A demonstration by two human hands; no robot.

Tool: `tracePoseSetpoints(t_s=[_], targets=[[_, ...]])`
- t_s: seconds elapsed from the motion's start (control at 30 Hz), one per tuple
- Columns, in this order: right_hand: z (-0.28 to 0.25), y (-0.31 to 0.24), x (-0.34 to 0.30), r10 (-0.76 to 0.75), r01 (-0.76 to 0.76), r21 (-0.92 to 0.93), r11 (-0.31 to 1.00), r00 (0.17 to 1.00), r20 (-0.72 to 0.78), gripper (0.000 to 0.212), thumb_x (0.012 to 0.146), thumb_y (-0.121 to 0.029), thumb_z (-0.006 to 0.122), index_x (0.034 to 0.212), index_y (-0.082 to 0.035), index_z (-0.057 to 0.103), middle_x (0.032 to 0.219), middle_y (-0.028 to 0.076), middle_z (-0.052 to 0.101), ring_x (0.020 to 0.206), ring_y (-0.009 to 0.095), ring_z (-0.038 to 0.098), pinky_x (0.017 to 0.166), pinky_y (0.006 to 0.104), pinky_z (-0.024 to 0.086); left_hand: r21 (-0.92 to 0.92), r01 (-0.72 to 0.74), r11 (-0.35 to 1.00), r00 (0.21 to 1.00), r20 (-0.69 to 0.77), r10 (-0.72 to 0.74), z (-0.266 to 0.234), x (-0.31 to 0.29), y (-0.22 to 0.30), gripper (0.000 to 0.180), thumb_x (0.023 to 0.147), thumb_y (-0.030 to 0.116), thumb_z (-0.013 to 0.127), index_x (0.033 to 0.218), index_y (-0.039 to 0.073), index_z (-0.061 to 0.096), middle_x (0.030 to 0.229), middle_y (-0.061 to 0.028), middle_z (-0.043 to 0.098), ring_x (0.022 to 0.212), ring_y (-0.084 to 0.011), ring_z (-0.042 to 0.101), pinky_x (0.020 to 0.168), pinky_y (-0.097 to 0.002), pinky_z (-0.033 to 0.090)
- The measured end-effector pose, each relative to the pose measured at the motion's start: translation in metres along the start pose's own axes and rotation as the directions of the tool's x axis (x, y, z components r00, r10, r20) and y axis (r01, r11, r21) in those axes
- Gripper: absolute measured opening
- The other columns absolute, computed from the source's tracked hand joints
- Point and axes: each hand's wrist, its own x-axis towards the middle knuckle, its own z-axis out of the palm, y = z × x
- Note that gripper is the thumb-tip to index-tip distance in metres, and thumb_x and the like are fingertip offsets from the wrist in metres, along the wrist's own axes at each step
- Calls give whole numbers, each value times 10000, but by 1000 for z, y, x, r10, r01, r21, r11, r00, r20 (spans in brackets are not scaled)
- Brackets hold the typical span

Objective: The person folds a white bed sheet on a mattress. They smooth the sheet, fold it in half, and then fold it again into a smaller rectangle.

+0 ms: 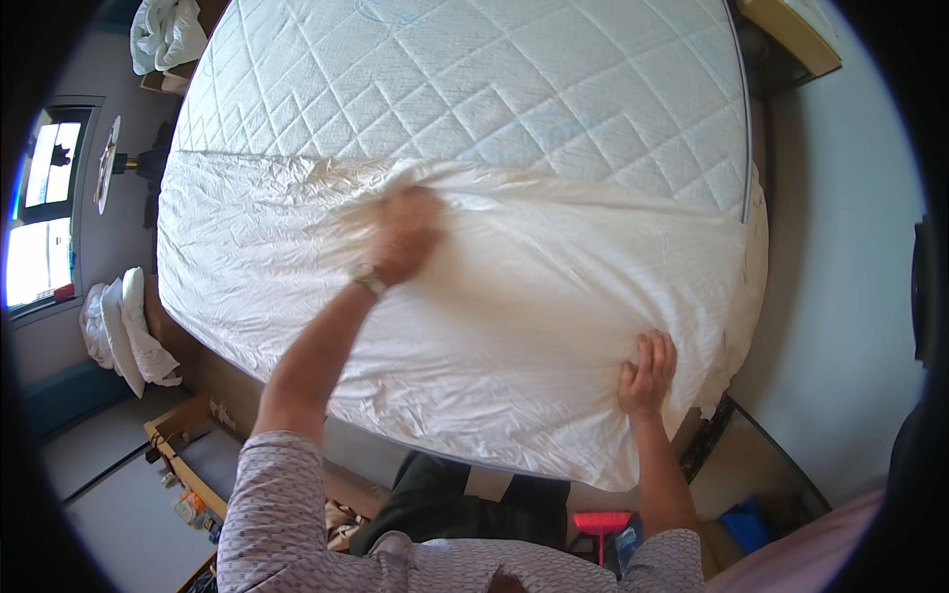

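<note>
A wrinkled white sheet (534,287) covers the near part of a quilted white mattress (445,89), whose far part lies bare. My left hand (405,235), with a watch (369,281) on its wrist, is over the sheet close to its far edge. Motion smears its fingers, so I cannot make out whether it grips the cloth. Near the mattress's right front corner, my right hand (647,376) rests on the sheet with its fingers stretched out. The sheet hangs over the right side in loose folds.
Stacked white pillows (129,326) stand left of the bed, below a bright window (47,208). White bedding (166,38) is heaped at the far left. A wooden-edged table (183,460) with small items is at the lower left. A pink-red broom head (601,521) shows near my body.
</note>
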Motion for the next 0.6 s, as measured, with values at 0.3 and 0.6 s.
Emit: tracePoseSetpoints(t_s=[0.3,0.6], targets=[[2,-34,6,194,-162,-260,952,975,104,628,945,-93,638,1556,-72,496,1641,191,412,1556,415,333,1279,562,249,-51,534,844,824,-190,-533,-78,-85,-338,535,1024,187,643,1523,47,512,1456,-253,589,1313,-448,590,1095,-512,501],[12,-49,5,332,-264,-411,872,938,102,611,993,-92,595,1591,-92,468,1644,193,416,1549,396,361,1268,530,301,-157,307,939,951,27,-307,-81,4,-272,255,1019,216,649,1238,133,750,1208,-118,732,1089,-389,715,907,-469,574]])
